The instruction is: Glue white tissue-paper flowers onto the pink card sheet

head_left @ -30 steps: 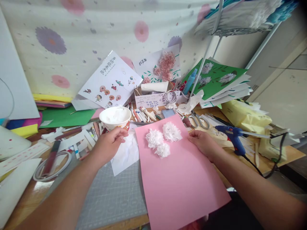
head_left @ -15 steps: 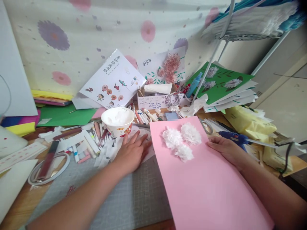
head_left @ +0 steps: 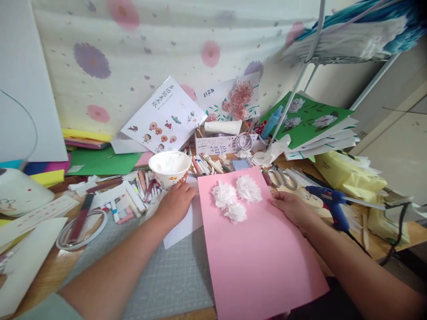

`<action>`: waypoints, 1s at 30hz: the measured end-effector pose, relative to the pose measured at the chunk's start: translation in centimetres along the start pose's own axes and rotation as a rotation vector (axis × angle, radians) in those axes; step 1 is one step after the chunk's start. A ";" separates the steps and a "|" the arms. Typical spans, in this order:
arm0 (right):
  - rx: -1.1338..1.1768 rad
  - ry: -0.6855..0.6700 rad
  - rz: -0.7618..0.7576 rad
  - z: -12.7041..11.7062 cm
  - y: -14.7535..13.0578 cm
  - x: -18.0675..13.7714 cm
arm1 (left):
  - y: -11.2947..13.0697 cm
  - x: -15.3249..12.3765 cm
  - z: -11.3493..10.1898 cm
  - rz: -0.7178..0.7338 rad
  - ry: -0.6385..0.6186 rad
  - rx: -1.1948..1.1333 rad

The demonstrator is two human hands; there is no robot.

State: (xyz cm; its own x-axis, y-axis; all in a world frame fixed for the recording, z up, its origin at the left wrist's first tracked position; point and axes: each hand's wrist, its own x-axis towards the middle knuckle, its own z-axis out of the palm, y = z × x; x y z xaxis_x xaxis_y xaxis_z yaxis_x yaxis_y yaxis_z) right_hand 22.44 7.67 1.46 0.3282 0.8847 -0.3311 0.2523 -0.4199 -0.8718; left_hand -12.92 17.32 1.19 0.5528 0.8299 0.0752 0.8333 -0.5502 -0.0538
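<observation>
My right hand point(head_left: 293, 211) pinches the right edge of a pink sheet of card point(head_left: 256, 258) and holds it tilted over the front of the table. Three fluffy white paper flowers point(head_left: 236, 198) sit in a cluster on the card's upper part. Beside the paper cup point(head_left: 170, 171), my left hand point(head_left: 176, 204) lies with its fingers curled down; what is under them is hidden. Part of a white sheet of paper point(head_left: 183, 233) shows below that hand, on the grey cutting mat point(head_left: 167, 280). White material fills the cup.
Scissors point(head_left: 283, 177) and a blue glue gun point(head_left: 328, 198) lie to the right, near a yellow tissue pack point(head_left: 350, 171). Markers point(head_left: 133, 198) and a tape roll point(head_left: 82, 229) lie at left. Green card with flowers point(head_left: 307, 113) leans behind, by a metal rack point(head_left: 296, 84).
My left hand has gone from spread fingers to curled ones beside the cup. The pink card has shifted left in view, and more of the white sheet shows. The view has also shifted slightly.
</observation>
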 end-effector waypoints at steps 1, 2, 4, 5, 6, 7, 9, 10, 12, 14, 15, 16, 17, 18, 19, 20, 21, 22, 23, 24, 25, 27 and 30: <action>-0.012 -0.003 0.006 0.6 -0.1 -0.2 | -0.5 -0.5 -0.2 -0.007 -0.016 0.010; -0.026 0.001 0.010 1.2 -0.1 -0.4 | -0.9 -1.1 -0.3 -0.015 -0.031 0.018; -0.064 0.012 0.013 2.4 -0.4 -0.8 | -1.9 -2.3 -0.8 -0.034 -0.055 0.029; -0.089 0.015 0.012 3.0 -0.6 -0.9 | -2.3 -2.9 -1.0 -0.044 -0.062 0.031; -0.118 0.014 0.009 3.5 -0.9 -1.1 | -2.8 -3.4 -1.2 -0.053 -0.067 0.034; -0.150 0.010 0.004 3.9 -1.2 -1.3 | -3.1 -3.9 -1.3 -0.060 -0.068 0.036; -0.220 0.005 -0.011 4.5 -1.8 -1.5 | -3.6 -4.5 -1.6 -0.064 -0.060 0.040; -0.259 0.006 -0.022 4.6 -2.2 -1.6 | -3.8 -4.7 -1.7 -0.062 -0.052 0.040; -0.342 0.017 -0.051 4.8 -2.8 -1.8 | -4.0 -4.8 -1.8 -0.052 -0.029 0.035; -0.426 0.037 -0.095 5.0 -3.3 -1.8 | -4.1 -4.7 -1.8 -0.048 -0.007 0.025; -0.465 0.048 -0.120 5.0 -3.4 -1.8 | -4.1 -4.7 -1.8 -0.050 0.001 0.020; -0.501 0.061 -0.144 5.2 -3.6 -1.7 | -4.2 -4.7 -1.7 -0.053 0.008 0.015; -0.534 0.073 -0.166 5.3 -3.7 -1.7 | -4.3 -4.7 -1.7 -0.055 0.012 0.011; -0.566 0.081 -0.186 5.5 -3.8 -1.6 | -4.4 -4.7 -1.6 -0.054 0.011 0.008; -0.595 0.085 -0.203 5.7 -3.8 -1.5 | -4.5 -4.7 -1.6 -0.048 0.006 0.007; -0.622 0.082 -0.218 5.9 -3.8 -1.5 | -4.6 -4.8 -1.5 -0.039 -0.003 0.007; -0.646 0.076 -0.234 6.1 -3.9 -1.4 | -4.7 -4.8 -1.5 -0.029 -0.014 0.009; -0.667 0.068 -0.250 6.4 -3.9 -1.3 | -4.8 -4.8 -1.5 -0.020 -0.025 0.013; -0.685 0.061 -0.265 6.6 -3.9 -1.2 | -4.9 -4.8 -1.6 -0.013 -0.036 0.018; -0.700 0.056 -0.279 6.8 -4.0 -1.2 | -4.9 -4.8 -1.6 -0.008 -0.044 0.023; -0.712 0.053 -0.293 7.0 -4.1 -1.1 | -5.0 -4.8 -1.6 -0.007 -0.051 0.027; -0.732 0.047 -0.317 7.5 -4.3 -0.8 | -5.0 -4.8 -1.7 -0.007 -0.066 0.034; -0.755 0.046 -0.344 8.1 -4.5 -0.4 | -5.1 -4.7 -1.6 -0.007 -0.082 0.033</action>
State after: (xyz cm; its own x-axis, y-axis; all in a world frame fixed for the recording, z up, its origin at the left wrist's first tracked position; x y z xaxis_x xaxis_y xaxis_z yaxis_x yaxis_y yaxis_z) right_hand 13.85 10.88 2.59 0.1538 0.9862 -0.0608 0.8829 -0.1648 -0.4397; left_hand -19.78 16.10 2.72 0.5437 0.8393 -0.0058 0.8359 -0.5421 -0.0862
